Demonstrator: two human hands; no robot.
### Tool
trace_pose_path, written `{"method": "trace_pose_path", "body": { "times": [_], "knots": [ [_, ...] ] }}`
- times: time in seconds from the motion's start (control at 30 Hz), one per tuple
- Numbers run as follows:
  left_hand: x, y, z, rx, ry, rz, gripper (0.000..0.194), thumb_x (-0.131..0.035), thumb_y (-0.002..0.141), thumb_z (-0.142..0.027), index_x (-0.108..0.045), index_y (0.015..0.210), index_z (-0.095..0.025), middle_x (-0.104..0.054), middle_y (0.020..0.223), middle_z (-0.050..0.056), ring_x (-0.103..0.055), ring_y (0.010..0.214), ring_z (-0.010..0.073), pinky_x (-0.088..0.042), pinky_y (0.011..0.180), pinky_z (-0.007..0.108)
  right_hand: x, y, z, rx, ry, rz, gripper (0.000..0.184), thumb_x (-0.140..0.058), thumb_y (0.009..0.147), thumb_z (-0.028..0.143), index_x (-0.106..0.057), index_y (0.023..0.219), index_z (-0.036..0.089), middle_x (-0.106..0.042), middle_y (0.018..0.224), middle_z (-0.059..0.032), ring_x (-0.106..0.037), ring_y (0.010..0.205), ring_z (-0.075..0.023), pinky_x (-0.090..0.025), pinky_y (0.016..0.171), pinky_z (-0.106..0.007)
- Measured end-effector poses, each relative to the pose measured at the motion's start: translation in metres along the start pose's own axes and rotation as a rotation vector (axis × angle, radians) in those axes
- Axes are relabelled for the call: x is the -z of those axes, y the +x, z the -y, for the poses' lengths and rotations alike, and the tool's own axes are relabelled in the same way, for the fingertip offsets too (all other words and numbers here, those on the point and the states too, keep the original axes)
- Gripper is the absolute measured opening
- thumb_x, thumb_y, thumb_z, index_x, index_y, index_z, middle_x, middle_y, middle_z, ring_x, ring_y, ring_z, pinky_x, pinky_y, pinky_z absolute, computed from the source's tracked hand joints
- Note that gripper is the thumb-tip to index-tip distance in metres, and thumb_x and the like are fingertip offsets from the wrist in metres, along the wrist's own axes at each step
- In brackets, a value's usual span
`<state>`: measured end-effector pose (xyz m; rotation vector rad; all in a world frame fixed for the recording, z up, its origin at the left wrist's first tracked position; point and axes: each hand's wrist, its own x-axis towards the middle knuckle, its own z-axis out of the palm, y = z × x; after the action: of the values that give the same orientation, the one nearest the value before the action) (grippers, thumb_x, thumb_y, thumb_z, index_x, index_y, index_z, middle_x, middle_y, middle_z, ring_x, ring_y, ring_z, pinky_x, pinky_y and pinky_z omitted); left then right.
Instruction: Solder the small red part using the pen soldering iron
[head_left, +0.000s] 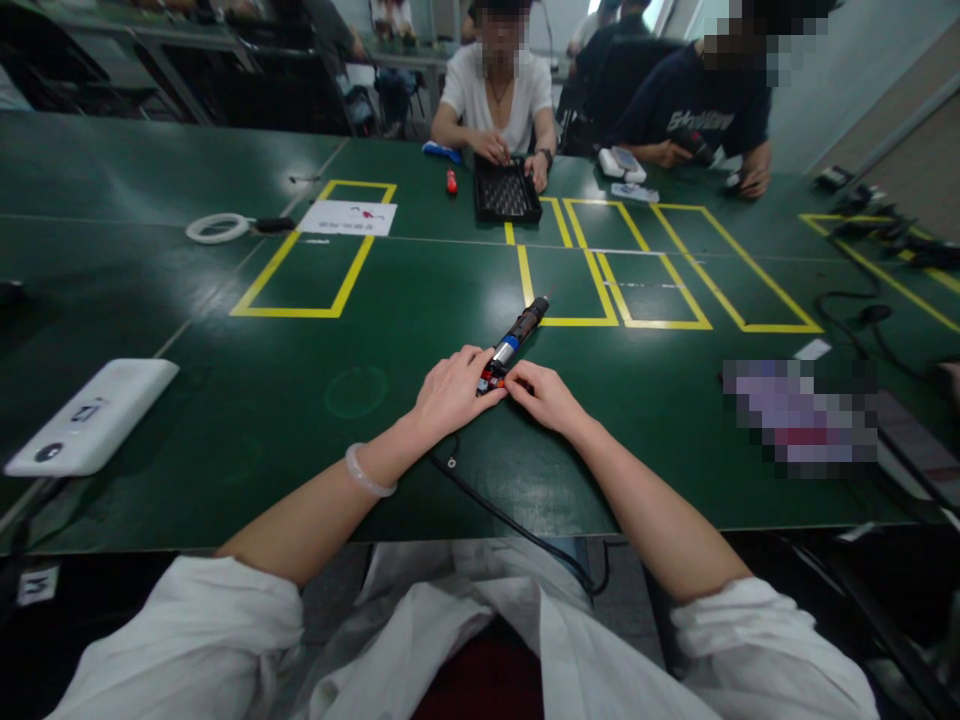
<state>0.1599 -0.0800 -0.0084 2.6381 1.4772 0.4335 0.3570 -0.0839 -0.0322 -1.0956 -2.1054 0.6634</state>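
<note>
A slim electric screwdriver (514, 341) lies aslant on the green table, its black nose pointing away to the right. Its casing seems to be off at the near end, where a silver motor, a blue band and small red and orange parts show. My left hand (450, 392) is closed over the tool's near end from the left. The fingers of my right hand (550, 396) are pinched together at the small orange part there; what exactly they hold is hidden. From beneath my left hand a black cord (510, 518) with a small metal ring runs off the table edge.
A white device (96, 415) stands at left, a coiled white cable (219, 229) farther back. Across the table, a person handles things in a black tray (508, 205); another holds a dark tool. Yellow tape outlines (577, 322) mark the tabletop. Dark cables (892, 240) lie at right.
</note>
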Motion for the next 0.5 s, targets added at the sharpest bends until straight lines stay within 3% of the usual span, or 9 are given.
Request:
{"method": "trace_pose_path", "body": {
  "times": [0.3,0.5],
  "knots": [
    [0.007,0.001,0.004,0.003,0.053,0.029,0.058,-0.054,0.093,-0.049,-0.041,0.146,-0.027,-0.052,0.126,0.011,-0.057,0.108,0.0276,-0.049,0.084,0.036,-0.001,0.001,-0.004,-0.025,0.013,-0.036,0.019,-0.052,0.095,0.026,-0.056,0.078,0.018,-0.054,0.073,-0.0004,-0.048,0.066,-0.0137,-0.036,0.065,-0.026],
    [0.019,0.007,0.036,0.166,0.106,0.025,0.061,-0.055,0.092,-0.050,-0.041,0.147,-0.029,-0.051,0.128,0.011,-0.057,0.107,0.0299,-0.049,0.084,0.039,0.001,0.000,-0.006,-0.042,0.022,-0.042,0.019,-0.052,0.095,0.027,-0.059,0.079,0.018,-0.057,0.073,-0.0004,-0.049,0.066,-0.0132,-0.036,0.065,-0.025]
  ]
}}
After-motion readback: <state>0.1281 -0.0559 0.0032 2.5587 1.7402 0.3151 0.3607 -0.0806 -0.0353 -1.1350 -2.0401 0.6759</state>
